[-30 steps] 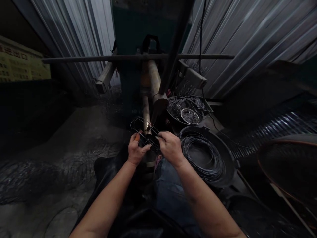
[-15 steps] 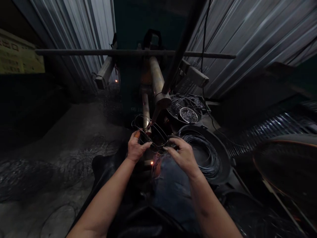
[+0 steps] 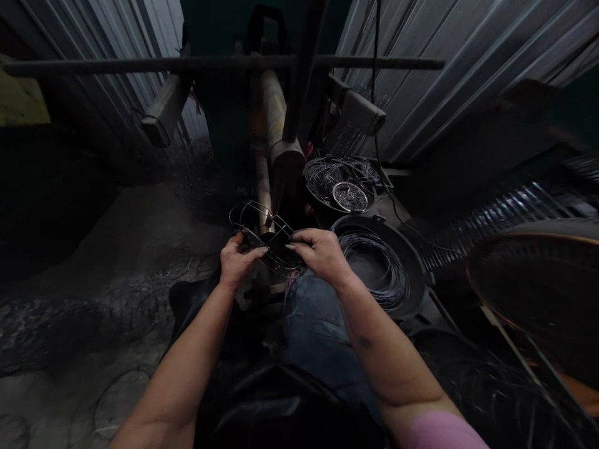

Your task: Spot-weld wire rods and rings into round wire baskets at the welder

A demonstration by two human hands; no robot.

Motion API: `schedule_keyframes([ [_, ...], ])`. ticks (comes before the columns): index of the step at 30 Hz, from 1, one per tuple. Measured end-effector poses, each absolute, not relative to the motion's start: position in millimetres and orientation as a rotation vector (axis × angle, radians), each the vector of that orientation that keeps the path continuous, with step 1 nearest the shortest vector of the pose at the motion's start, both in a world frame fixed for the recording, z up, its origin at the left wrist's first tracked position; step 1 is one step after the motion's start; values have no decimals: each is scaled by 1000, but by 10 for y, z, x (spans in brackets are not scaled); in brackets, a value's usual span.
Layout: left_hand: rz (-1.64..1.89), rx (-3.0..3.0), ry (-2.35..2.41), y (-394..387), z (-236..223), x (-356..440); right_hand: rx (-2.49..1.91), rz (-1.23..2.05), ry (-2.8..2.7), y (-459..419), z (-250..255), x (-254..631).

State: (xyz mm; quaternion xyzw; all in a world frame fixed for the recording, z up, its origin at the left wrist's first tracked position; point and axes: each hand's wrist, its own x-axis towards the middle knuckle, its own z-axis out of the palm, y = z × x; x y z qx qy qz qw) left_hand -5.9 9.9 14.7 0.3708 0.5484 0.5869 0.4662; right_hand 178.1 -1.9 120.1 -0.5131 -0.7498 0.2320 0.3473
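Observation:
A small frame of bent wire loops (image 3: 256,219) is held between both hands under the tip of a welding machine's upper arm (image 3: 285,163). My left hand (image 3: 235,264) pinches the frame's left side, fingers closed on the wire. My right hand (image 3: 319,252) grips its right side, fingers curled over the wire. The frame rests about the lower brass-coloured electrode bar (image 3: 262,187).
A dark basin of coiled black wire rings (image 3: 379,269) sits just right of my right hand. Behind it another basin (image 3: 344,187) holds shiny wire pieces. A large round pan (image 3: 538,293) is far right. Tangled wire lies on the floor (image 3: 93,305) to the left. Corrugated metal walls stand behind.
My right hand went out toward the basin of wire rings, then came back onto the frame's right side. Sparks seen half a second ago are gone. The view has tilted downward.

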Motion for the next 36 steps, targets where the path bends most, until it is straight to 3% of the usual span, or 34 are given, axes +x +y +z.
schedule_keyframes([
  [26,1505,672,1136,301,124,15,-1470,491,-2031,234,1358,1562],
  [36,1422,689,1061,187,81,81,-1450,725,-1987,162,1400,1758],
])
